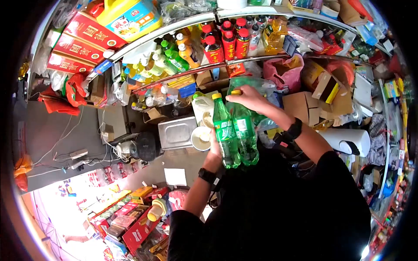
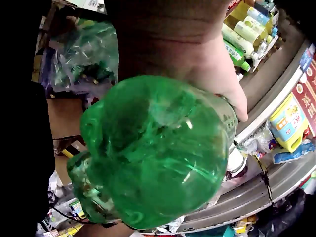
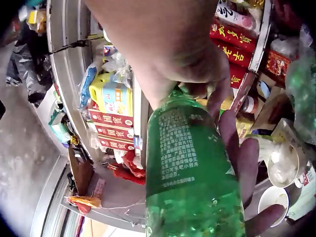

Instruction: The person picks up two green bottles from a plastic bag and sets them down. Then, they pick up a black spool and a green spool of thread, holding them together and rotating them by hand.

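Two green plastic bottles with green labels are side by side in the head view, the left one [image 1: 224,130] with its yellow cap showing, the right one [image 1: 245,132] against it. My left hand [image 1: 214,147] grips the left bottle from its outer side, fingers mostly hidden behind it. My right hand [image 1: 251,99] pinches the other bottle at its capped neck. In the left wrist view a bottle's base [image 2: 158,153] hides most of my left hand [image 2: 202,64]. The right wrist view shows my right hand [image 3: 182,64] above a bottle [image 3: 190,163], with spread fingers [image 3: 247,158] beside it.
A white bowl [image 1: 200,138] and a metal tray [image 1: 177,132] lie left of the bottles. Shelves of red bottles [image 1: 214,50] and other drinks curve across the back. A pink bag [image 1: 285,73] and cardboard boxes [image 1: 300,105] stand at the right; a dark floor and cables are at the left.
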Tool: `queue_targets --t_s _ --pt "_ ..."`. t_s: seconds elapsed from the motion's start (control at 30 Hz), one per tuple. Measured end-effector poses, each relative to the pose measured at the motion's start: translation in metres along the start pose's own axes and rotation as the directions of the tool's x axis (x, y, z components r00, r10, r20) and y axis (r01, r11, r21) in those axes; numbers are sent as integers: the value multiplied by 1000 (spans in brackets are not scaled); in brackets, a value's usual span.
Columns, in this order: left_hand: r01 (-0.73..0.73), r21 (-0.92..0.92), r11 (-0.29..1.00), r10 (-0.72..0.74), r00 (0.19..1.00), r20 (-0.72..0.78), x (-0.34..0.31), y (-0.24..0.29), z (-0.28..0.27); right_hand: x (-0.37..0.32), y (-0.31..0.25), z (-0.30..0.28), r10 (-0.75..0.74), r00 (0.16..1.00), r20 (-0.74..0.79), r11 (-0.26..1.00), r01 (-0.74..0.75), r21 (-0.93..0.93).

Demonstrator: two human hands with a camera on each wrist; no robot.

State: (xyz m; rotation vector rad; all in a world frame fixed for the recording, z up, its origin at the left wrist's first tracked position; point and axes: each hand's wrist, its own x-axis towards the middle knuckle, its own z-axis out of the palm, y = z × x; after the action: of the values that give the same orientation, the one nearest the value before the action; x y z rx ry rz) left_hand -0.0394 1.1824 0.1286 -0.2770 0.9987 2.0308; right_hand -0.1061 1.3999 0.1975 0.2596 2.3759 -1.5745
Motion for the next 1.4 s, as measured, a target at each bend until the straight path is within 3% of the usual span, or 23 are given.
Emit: queue_targets --t_s 0.1,0.17,0.3,0.4,0.5,0.63,0.77,0.87,1.0,1.07,1.1,1.17,1.2,1.3,1.33,1.4 --pt "26 -184 983 -1 991 136 -5 2 4 0 0 6 -27 1000 -10 1000 27 2" --pt "147 -426 893 7 941 340 0 -9 -12 3 5 10 -36 999 -11 999 36 -1" --pt "205 -389 898 -10 894 449 -8 -1 7 18 26 19 -3 1000 17 998 2 63" --pt "181 -395 901 -4 913 408 -5 -9 -4 18 30 18 18 999 45 998 -21 55" --pt "136 -416 899 -33 969 246 3 -28 -29 16 25 17 18 998 57 999 -20 42" --pt "64 -383 921 42 964 263 0 -29 -31 12 26 16 13 995 101 993 -25 120" --pt "28 -406 913 16 995 103 5 -44 -60 11 43 -2 70 933 353 840 -245 483" --pt "27 -386 922 20 993 117 -5 -32 -57 6 56 -15 11 932 363 906 -163 391" --pt "32 -445 895 8 996 88 -25 -15 -35 19 137 -41 -34 930 366 999 31 14" --pt "6 -431 902 17 999 51 -35 -6 -35 22 175 -51 107 911 398 987 -145 67" --pt "11 -472 881 42 994 100 -38 0 -24 25 196 -54 175 892 416 968 -233 92" --pt "59 -590 805 63 981 184 -48 11 -4 37 248 -59 225 889 398 970 -241 -11" --pt "6 -542 840 105 979 174 -49 8 -8 41 270 -56 252 886 390 967 -249 -59" --pt "31 -549 835 -27 1000 16 -63 10 -12 49 313 -34 350 903 251 936 -329 -124" --pt "-42 -538 842 8 998 -65 -66 -1 -11 52 326 -24 359 907 221 932 -337 -130" --pt "-33 -564 825 39 999 -1 -74 -4 -12 62 357 -2 394 888 238 914 -352 -199"
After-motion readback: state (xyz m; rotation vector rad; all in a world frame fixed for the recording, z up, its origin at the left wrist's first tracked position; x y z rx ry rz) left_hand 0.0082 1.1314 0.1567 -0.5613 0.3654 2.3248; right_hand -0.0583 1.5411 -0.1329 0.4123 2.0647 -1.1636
